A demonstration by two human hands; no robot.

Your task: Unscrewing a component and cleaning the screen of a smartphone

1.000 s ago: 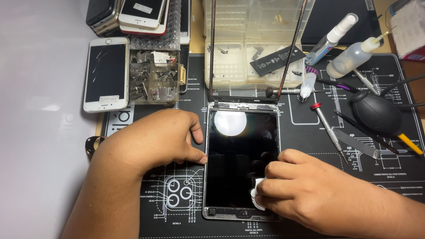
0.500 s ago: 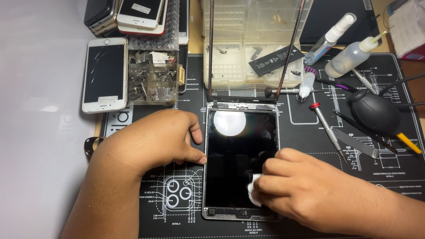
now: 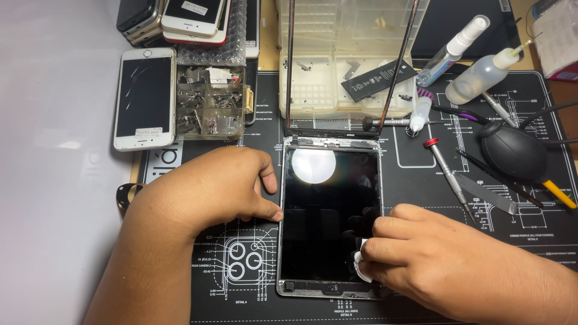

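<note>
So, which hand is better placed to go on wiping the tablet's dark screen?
Probably the right hand: it pinches the white wipe on the tablet screen, while the left hand braces the tablet's left edge.

The right hand (image 3: 433, 265) covers most of the white cloth (image 3: 361, 268) and the tablet's (image 3: 328, 229) corner at 5 o'clock. The left hand (image 3: 208, 186) hides part of the mat (image 3: 421, 180) beside the tablet. At 12 o'clock the phone stack (image 3: 180, 18) and clear tray (image 3: 343, 54) are cut by the top edge. The parts in the small box (image 3: 211, 99) are too tiny to tell apart.
</note>
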